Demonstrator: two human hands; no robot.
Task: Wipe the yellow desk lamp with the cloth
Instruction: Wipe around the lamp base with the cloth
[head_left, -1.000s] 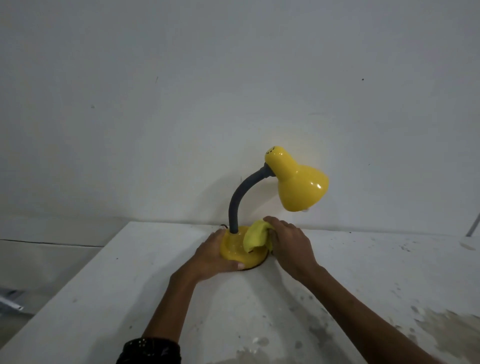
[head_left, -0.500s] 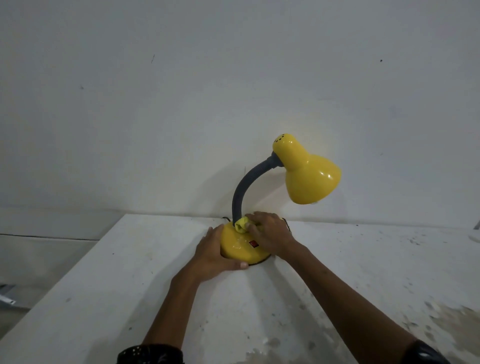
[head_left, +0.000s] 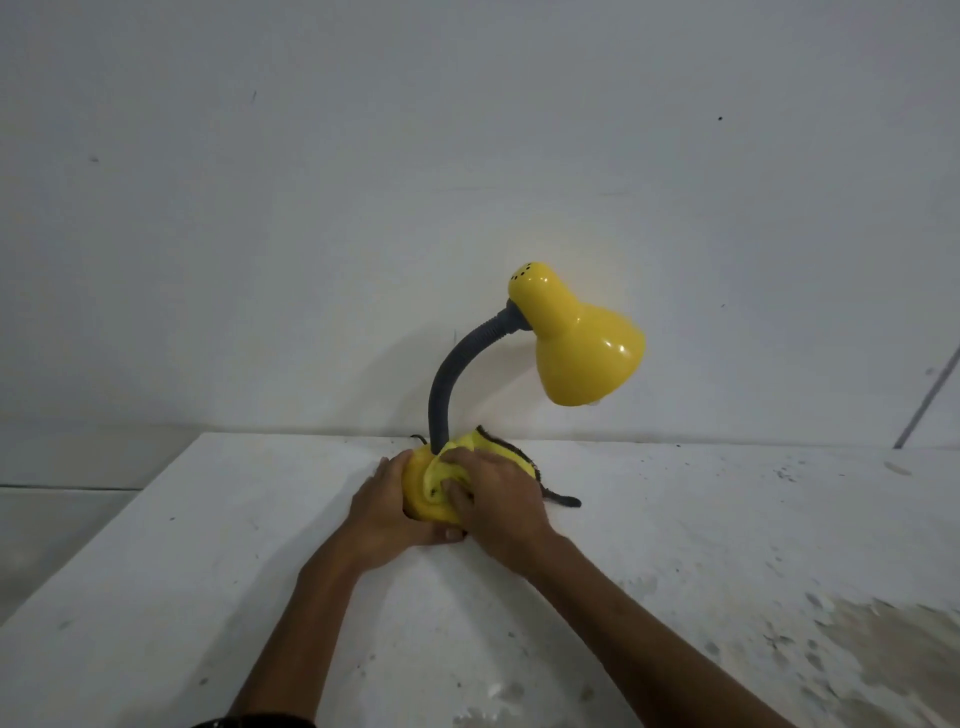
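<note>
Head view shows the shiny yellow desk lamp (head_left: 576, 343) with a bendy grey neck on the white speckled table (head_left: 727, 545), near the wall. The left hand (head_left: 387, 512) cups its round base, fingers together. The right hand (head_left: 501, 504) presses the soft yellow cloth (head_left: 485, 449) onto the base, fingers slightly spread.

I can read no text, label, brand, number or sign anywhere here, not on the yellow desk lamp (head_left: 582, 343), the cloth (head_left: 441, 475), the bench (head_left: 208, 571) or the wall (head_left: 311, 182) behind.
</note>
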